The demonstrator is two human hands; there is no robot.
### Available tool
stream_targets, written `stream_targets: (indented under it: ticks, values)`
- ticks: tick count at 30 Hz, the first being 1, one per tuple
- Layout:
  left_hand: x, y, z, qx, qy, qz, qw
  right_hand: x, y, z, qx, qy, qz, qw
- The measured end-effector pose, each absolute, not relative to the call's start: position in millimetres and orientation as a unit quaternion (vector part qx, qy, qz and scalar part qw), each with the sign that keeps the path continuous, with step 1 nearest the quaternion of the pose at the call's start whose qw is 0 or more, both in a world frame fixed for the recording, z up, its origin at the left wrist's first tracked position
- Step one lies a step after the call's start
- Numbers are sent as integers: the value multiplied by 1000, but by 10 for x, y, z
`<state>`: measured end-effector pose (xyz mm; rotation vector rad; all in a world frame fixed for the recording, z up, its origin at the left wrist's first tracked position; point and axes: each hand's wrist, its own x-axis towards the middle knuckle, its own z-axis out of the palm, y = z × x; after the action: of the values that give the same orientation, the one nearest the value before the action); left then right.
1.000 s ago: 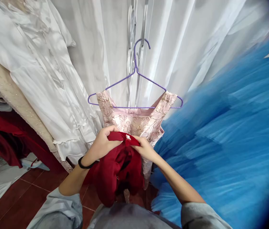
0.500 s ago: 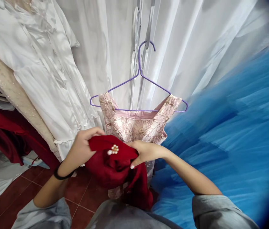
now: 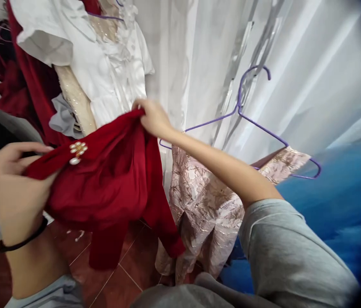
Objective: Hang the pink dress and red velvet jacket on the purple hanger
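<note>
A dark red garment (image 3: 110, 184), with long velvet-like parts hanging down, is stretched between my two hands. My left hand (image 3: 20, 175) pinches its edge at the left, the fingers closed on the cloth. At the upper corner my right hand (image 3: 153, 117) grips the same edge. A pearl brooch (image 3: 78, 152) sits on the band near my left hand. Behind my right forearm, a pink floral brocade dress (image 3: 196, 188) hangs on a purple hanger (image 3: 210, 122); the forearm hides part of its neckline.
A white ruffled dress (image 3: 103, 72) hangs at the upper left, with a beige sequined garment (image 3: 77, 100) and dark red clothes (image 3: 23, 85) beside it. Blue tulle (image 3: 337, 214) fills the right. White curtains (image 3: 196, 55) hang behind, and the floor has red tiles (image 3: 125, 261).
My hands have moved left and apart, spreading the red garment from a bunched shape. The view has turned left, so the pink dress and its hanger now appear farther right.
</note>
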<state>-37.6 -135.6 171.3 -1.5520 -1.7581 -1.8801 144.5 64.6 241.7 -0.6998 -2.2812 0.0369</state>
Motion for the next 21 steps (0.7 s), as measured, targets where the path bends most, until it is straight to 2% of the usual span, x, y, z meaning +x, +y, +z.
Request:
stream_targets:
  ticks: [2,3,5,8,10,14,18,21]
  values:
    - [-398,-1161,1766,-504,-580,-636,74,1385,828,2837,-271,-863,-110,411]
    - [-408,-1011,1780,-513,-569,-638,70,1370,929,2951,-272,-858,-161,404]
    - [-434,-645,1774,-552,-540,-633,53,1375,1151,2999,-295,-875,-196,331]
    - [-449,-102,1724,-581,-514,-631,-24,1489,1465,2838,-385,-890,-161,184]
    - [-393,143,1730,-573,-508,-639,-79,1634,1592,2771,-435,-877,-151,138]
    - [-38,246,1955,-578,-445,-680,-69,1987,1541,2994,-465,-854,-170,159]
    - [587,-6,2184,-607,-361,-707,-29,2308,1181,3374,-501,-802,-275,171]
    - [1036,-234,2115,-693,-359,-620,-80,2525,959,3450,-513,-788,-315,130]
